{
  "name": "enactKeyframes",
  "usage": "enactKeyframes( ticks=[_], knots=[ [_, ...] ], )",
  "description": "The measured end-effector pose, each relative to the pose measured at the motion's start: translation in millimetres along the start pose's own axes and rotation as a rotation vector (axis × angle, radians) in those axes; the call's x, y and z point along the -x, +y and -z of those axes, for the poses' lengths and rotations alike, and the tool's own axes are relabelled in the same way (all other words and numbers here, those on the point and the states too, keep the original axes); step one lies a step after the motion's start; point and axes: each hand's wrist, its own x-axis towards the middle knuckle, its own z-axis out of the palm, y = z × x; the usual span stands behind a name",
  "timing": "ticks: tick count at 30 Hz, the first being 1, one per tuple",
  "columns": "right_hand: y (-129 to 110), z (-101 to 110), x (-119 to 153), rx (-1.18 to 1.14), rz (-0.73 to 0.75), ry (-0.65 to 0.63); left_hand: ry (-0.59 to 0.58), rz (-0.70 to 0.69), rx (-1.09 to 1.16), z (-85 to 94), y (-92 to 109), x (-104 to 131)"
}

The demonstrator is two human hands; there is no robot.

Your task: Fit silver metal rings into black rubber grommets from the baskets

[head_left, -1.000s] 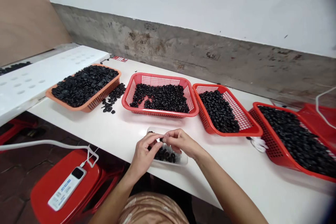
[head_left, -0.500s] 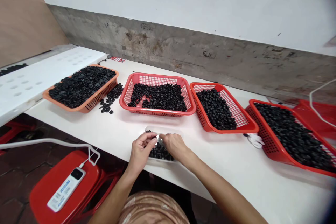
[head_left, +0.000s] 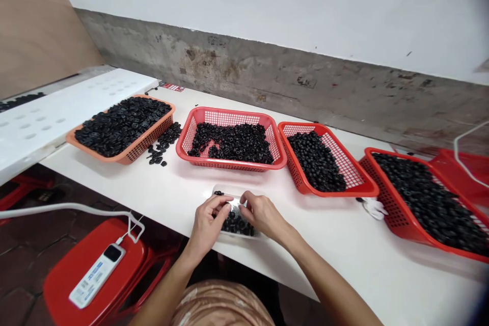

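Note:
A small clear tray (head_left: 250,236) of black round parts lies near the table's front edge. Over its left side is my left hand (head_left: 209,219), thumb and fingers drawn together; whatever is between them is too small to make out. My right hand (head_left: 262,214) hangs over the tray's right side with thumb and index finger bent close together, and any part there is hidden. A short gap separates the two hands. Black parts (head_left: 237,223) show in the tray below them.
Behind the tray sits a red basket (head_left: 231,164) of black rings. Two more red baskets (head_left: 336,193) (head_left: 412,229) stand to the right, an orange basket (head_left: 128,155) to the left beside loose black pieces (head_left: 164,142). A power bank (head_left: 97,275) lies on a red stool (head_left: 72,265).
My right hand has shifted slightly right, away from my left hand, and its thumb now shows. The whole view has moved a little.

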Motion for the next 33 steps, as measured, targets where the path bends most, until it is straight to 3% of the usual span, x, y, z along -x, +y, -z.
enactKeyframes(
  ticks=[5, 8, 11, 17, 21, 25, 28, 33],
  knots=[
    [-4, 13, 13, -0.215, 0.042, 0.079, -0.02, -0.024, -0.161, -6.5, 8, 0],
    [-5, 13, 20, -0.386, 0.077, 0.156, -0.033, -0.023, -0.16, -11.4, 12, -2],
    [-6, 10, 25, -0.413, 0.098, 0.206, -0.046, -0.033, -0.155, -14.6, 14, -4],
    [-6, 7, 29, -0.627, 0.042, 0.23, -0.056, -0.048, -0.125, -17.3, 16, -2],
    [-7, 4, 32, -0.647, 0.029, 0.291, -0.075, 0.005, -0.059, -19.6, 14, -2],
    [-9, -4, 29, -1.112, -0.105, 0.158, -0.116, 0.096, 0.081, -22.3, 13, -3],
    [-9, -10, 26, -1.336, -0.177, 0.092, -0.071, -0.007, -0.008, -23.8, 15, -2],
    [-8, -8, 25, -1.245, -0.192, 0.15, 0.03, -0.289, -0.43, -23.1, 14, 0]
  ],
)
